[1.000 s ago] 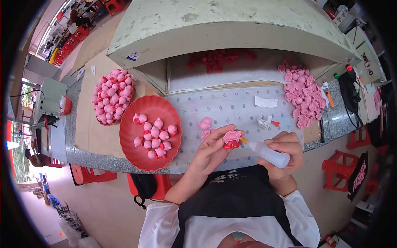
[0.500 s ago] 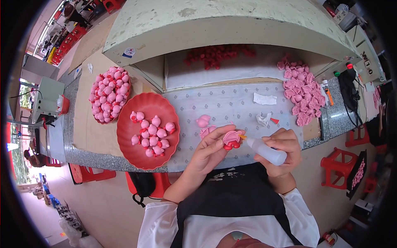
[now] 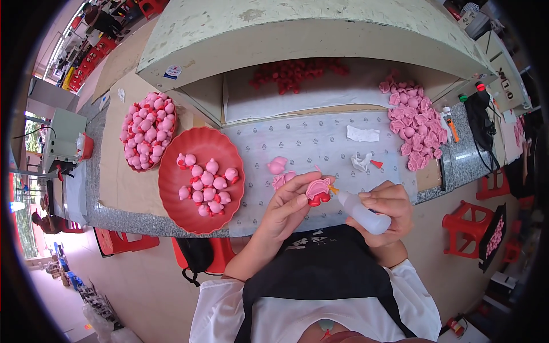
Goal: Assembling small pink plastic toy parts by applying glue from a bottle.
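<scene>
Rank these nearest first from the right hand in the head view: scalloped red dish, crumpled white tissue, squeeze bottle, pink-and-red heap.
1. Squeeze bottle: in the right hand.
2. Crumpled white tissue: ahead, slightly left.
3. Scalloped red dish: left.
4. Pink-and-red heap: farther left, past the dish.

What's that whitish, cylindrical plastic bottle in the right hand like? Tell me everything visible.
The frosted white, plastic-looking bottle has a cylindrical body, tapered shoulder and slim orange-yellow tip. It slants in the person's bare right hand, base to lower right, tip toward the small pink-and-red piece in the left hand; whether they touch is unclear.
</scene>
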Demonstrator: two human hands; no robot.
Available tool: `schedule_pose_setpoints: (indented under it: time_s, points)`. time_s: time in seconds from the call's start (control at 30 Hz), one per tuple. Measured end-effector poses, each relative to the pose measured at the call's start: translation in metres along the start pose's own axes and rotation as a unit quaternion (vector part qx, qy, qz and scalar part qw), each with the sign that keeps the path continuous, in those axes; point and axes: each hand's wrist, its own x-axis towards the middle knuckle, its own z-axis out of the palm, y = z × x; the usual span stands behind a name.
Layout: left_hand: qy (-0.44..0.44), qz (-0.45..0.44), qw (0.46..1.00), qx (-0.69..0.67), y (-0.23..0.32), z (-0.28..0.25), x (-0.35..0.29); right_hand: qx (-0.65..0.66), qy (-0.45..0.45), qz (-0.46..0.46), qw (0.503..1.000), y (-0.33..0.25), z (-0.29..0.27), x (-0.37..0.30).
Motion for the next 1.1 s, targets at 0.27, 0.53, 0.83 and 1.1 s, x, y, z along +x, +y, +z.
schedule_pose_setpoints:
  time_s: [0.27,0.53,0.83,1.1]
  points:
    - [0.002,-0.003,1.0,-0.017,-0.0001,0.0009,-0.0016,-0.003,0.01,0.012,1.0,-0.001,-0.006,-0.0024]
    - [-0.008,-0.002,1.0,-0.013,-0.0011,0.0005,-0.0011,-0.002,0.017,0.009,1.0,-0.0001,-0.0044,-0.0027]
    - [-0.009,0.001,1.0,-0.025,-0.0012,-0.0001,-0.0007,-0.001,0.011,0.036,0.999,-0.0015,-0.0041,-0.0066]
    - [-0.011,0.005,1.0,-0.027,-0.0012,-0.0012,-0.0009,-0.008,0.002,0.024,1.0,-0.0014,-0.0052,-0.0071]
